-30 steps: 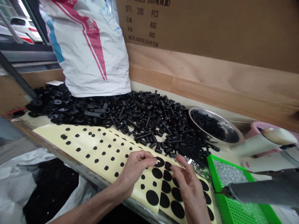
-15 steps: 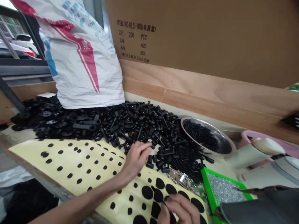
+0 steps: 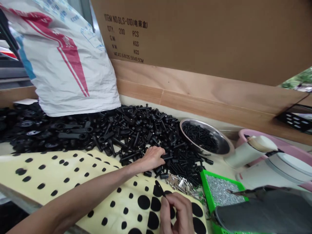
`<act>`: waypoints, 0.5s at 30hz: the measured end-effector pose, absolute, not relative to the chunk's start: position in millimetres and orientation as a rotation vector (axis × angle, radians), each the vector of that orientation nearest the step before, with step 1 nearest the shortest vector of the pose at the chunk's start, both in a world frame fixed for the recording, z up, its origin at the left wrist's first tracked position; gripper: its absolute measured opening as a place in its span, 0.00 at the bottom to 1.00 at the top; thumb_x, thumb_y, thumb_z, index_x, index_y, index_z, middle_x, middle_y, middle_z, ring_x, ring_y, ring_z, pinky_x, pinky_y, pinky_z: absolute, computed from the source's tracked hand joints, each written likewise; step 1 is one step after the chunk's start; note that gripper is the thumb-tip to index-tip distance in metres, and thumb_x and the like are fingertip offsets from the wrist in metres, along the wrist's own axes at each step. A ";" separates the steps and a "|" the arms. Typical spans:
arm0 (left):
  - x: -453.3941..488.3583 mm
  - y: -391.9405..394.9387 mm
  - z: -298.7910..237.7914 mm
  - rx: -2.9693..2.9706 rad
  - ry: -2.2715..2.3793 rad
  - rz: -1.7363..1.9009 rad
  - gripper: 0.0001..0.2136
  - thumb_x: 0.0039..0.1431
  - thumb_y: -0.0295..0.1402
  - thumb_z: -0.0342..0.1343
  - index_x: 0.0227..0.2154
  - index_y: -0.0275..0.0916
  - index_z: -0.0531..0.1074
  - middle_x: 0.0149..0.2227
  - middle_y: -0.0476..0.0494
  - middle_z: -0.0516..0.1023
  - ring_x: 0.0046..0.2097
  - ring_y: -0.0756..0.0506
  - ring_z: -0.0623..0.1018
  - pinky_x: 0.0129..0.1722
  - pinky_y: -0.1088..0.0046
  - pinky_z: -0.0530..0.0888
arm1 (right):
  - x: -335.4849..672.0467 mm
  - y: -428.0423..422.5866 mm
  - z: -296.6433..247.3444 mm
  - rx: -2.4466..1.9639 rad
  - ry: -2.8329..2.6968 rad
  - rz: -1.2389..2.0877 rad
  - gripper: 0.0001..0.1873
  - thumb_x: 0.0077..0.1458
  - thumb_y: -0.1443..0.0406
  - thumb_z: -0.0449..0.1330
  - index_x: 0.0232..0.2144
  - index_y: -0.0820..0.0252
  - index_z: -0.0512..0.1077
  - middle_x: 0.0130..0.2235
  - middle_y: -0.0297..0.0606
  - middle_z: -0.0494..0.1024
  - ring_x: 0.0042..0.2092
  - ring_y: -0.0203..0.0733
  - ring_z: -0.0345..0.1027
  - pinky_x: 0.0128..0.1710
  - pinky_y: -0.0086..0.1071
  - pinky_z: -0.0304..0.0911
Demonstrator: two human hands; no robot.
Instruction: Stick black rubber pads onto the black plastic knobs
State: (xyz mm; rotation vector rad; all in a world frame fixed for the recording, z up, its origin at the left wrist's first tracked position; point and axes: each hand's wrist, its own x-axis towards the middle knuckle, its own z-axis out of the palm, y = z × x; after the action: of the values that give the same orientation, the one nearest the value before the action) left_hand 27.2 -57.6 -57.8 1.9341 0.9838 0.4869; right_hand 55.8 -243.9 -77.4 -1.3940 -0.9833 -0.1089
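My left hand (image 3: 153, 158) reaches into a heap of black plastic parts (image 3: 136, 130). Its fingers are bent around a black plastic part (image 3: 167, 157) at the heap's front edge, mostly lost among its neighbours. Low in the view, my right hand (image 3: 177, 211) pinches a thin round black sticker (image 3: 159, 188) between thumb and forefinger, seen nearly edge-on. Under both arms lies a pale yellow sheet (image 3: 97, 195) bearing rows of small black dots and, at its right end, larger black discs (image 3: 153, 220).
A steel bowl (image 3: 225, 143) of black screws stands behind the heap. To the right are a green tray (image 3: 207, 191) of small silvery pieces, white cylinders (image 3: 243, 151), a pink basin (image 3: 243, 132) and a dark grey object (image 3: 253, 211). A white sack (image 3: 97, 78) and cardboard box (image 3: 195, 42) stand behind.
My left hand has moved right and down onto the black parts, its fingers now bent round one. The right hand has raised the black sticker clear into view. The view has shifted right.
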 end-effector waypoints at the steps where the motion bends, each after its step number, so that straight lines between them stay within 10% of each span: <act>1: 22.6 -55.5 -54.6 1.855 0.970 0.487 0.12 0.42 0.31 0.64 0.33 0.40 0.77 0.33 0.46 0.76 0.45 0.39 0.74 0.45 0.66 0.68 | 56.5 -243.8 -77.8 -1.392 -0.969 -0.095 0.02 0.57 0.67 0.60 0.31 0.56 0.71 0.36 0.35 0.69 0.35 0.34 0.65 0.36 0.28 0.58; 15: -73.6 -155.1 -47.6 0.774 0.667 0.670 0.14 0.55 0.36 0.62 0.42 0.35 0.74 0.39 0.37 0.78 0.30 0.51 0.75 0.26 0.78 0.73 | 62.1 -240.5 -68.2 -1.345 -0.616 0.944 0.18 0.49 0.51 0.64 0.23 0.58 0.69 0.21 0.28 0.63 0.27 0.34 0.54 0.29 0.29 0.52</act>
State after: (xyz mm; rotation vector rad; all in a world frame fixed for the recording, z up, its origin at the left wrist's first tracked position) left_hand -73.6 -155.1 -47.6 0.7742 0.6666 0.6704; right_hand 62.1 -240.5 -68.2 -1.3454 -0.6156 0.9436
